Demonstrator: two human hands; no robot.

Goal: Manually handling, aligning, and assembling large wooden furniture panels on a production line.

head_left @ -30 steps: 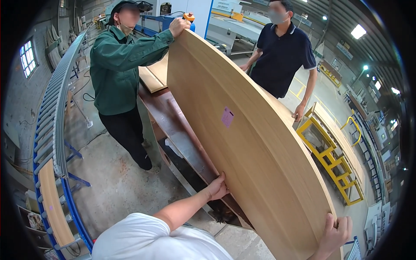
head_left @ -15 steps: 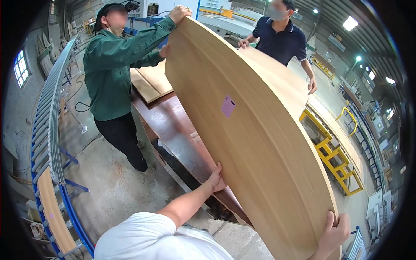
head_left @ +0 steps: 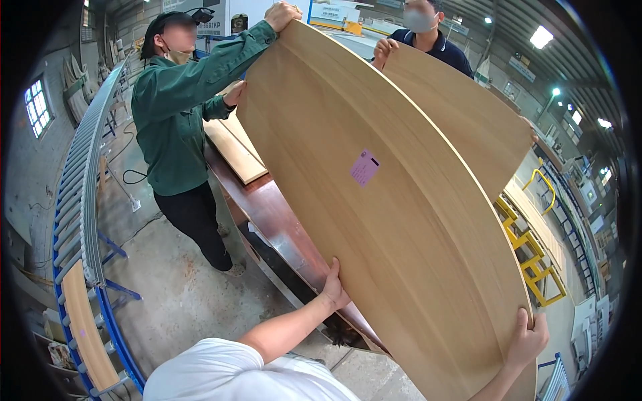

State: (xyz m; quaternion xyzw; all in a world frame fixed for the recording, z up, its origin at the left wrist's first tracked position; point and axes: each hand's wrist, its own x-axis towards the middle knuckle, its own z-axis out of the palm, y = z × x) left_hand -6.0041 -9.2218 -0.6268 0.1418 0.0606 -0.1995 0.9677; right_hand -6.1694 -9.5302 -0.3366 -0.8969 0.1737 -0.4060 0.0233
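Note:
A big thin sheet of light wood veneer board (head_left: pixel 401 220) stands tilted up on its long edge, with a small purple label (head_left: pixel 364 167) on its face. My left hand (head_left: pixel 333 289) presses on its lower edge near the table. My right hand (head_left: pixel 526 339) grips its near upper edge. A person in a green jacket (head_left: pixel 180 113) holds the far corner with a raised hand (head_left: pixel 281 15). A second sheet (head_left: pixel 468 127) stands behind it, held by a person in a dark shirt (head_left: pixel 435 40).
A dark red-brown table (head_left: pixel 267 214) lies under the sheets, with a smaller light board (head_left: pixel 234 150) on it. A blue roller conveyor (head_left: pixel 80 200) runs along the left. Yellow metal frames (head_left: pixel 535 254) stand at the right. The floor is grey concrete (head_left: pixel 180 301).
The sheet has been tipped up steeper toward vertical. The person in green has stepped nearer and lifted the far corner higher. The person in the dark shirt is now mostly hidden behind the second sheet.

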